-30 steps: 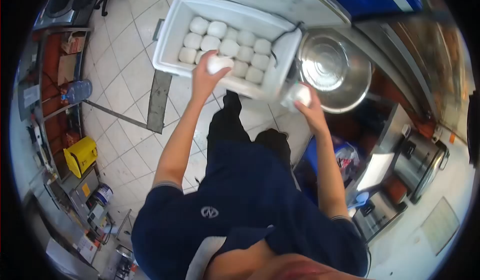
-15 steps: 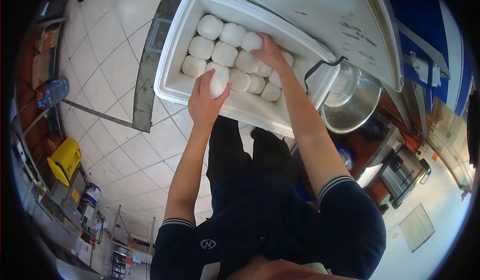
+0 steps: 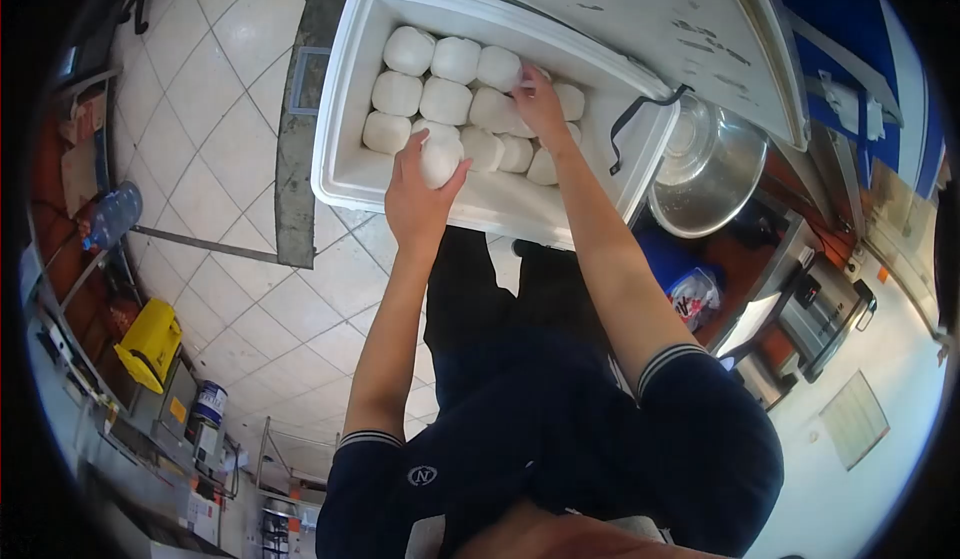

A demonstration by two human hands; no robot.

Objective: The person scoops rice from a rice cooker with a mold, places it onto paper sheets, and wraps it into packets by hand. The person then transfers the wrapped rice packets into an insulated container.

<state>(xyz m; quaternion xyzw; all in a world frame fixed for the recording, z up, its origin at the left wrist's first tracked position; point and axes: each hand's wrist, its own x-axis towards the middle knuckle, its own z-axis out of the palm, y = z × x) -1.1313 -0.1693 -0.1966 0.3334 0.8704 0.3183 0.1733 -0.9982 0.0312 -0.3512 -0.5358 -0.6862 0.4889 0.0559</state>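
A white cooler box [image 3: 345, 89] holds several round white dough-like pieces in rows. My left hand [image 3: 415, 187] curves round one white ball [image 3: 442, 159] at the near side of the rows, thumb on its right side and fingers on its left. Farther right, my right hand [image 3: 540, 105] reaches into the box, its fingertips at the right edge of another white piece [image 3: 498, 67] in the far row. Whether those fingers grip it is unclear. Part of the pieces beneath my right hand and wrist is hidden.
The cooler's lid [image 3: 640, 19] stands raised behind it, with a black strap [image 3: 625, 124] at the right end. A metal bowl [image 3: 715, 179] is right of the box. Metal appliances [image 3: 820, 314] stand farther right, and a yellow object [image 3: 150, 344] is at the left.
My right hand has gone from beside the bowl into the box, and its white piece now lies in the far row. My left hand keeps its ball, now lower at the near row.
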